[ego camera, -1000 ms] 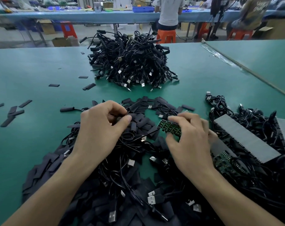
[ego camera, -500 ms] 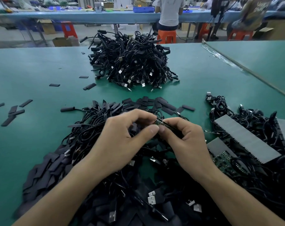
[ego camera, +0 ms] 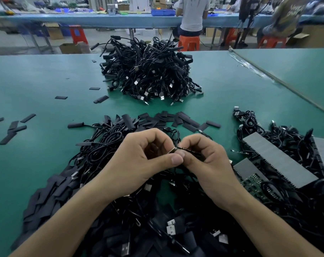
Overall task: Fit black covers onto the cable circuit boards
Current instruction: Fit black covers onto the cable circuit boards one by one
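Observation:
My left hand (ego camera: 139, 160) and my right hand (ego camera: 209, 164) meet above the near heap of black cables (ego camera: 101, 145). Between their fingertips sits a thin cable circuit board (ego camera: 187, 150), seen edge-on. The right hand pinches the board. The left thumb and forefinger pinch a black cover (ego camera: 173, 150) at the board's left end. Loose flat black covers (ego camera: 165, 119) lie scattered just beyond the hands and in a heap at the lower left (ego camera: 46, 197).
A tall pile of cables (ego camera: 148, 71) stands at the table's middle back. Grey strips and green circuit boards (ego camera: 255, 184) lie among cables at the right. Stray covers (ego camera: 12, 127) dot the green table (ego camera: 37, 80) on the left. People sit at a far bench.
A second ago my hands were apart, the left in the covers, the right on a board. They came together, and now pinch the cover and the board end to end.

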{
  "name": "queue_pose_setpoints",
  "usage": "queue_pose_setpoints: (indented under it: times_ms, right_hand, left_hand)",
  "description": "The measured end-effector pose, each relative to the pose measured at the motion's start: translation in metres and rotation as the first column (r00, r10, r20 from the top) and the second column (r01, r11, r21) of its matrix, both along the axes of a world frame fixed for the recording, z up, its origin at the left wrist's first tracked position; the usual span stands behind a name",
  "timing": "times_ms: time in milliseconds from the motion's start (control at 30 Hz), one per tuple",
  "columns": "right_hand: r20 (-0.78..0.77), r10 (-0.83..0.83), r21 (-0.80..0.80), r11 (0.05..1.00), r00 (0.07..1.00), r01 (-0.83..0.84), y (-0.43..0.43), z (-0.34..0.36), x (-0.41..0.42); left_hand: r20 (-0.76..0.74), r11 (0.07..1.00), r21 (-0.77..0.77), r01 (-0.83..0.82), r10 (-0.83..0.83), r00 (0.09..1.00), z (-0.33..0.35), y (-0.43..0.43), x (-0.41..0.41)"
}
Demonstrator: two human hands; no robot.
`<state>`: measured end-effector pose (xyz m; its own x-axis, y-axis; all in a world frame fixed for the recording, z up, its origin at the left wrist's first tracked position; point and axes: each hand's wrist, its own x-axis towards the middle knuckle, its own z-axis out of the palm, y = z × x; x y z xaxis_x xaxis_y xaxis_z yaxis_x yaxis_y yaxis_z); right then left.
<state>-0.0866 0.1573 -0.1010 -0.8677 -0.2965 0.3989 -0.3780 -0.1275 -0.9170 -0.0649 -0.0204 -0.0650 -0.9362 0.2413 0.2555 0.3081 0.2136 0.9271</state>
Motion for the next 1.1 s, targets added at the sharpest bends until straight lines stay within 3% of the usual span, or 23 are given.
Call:
queue_pose_setpoints:
  times_ms: [367, 733, 1100]
  right_hand:
    - [0.064, 0.127, -0.037, 0.991, 0.990, -0.125, 0.000, 0.004, 0.001]
    - [0.130, 0.200, -0.051, 0.980, 0.971, -0.194, 0.002, 0.009, 0.004]
    - [0.111, 0.238, -0.093, 0.969, 0.965, -0.228, 0.002, 0.013, 0.005]
  left_hand:
    - [0.020, 0.999, -0.021, 0.024, -0.023, 1.000, 0.005, -0.008, -0.002]
    - [0.114, 0.988, 0.111, 0.104, -0.116, 0.987, 0.005, -0.011, -0.001]
    - [0.096, 0.967, 0.193, 0.167, -0.188, 0.977, 0.003, -0.012, 0.001]
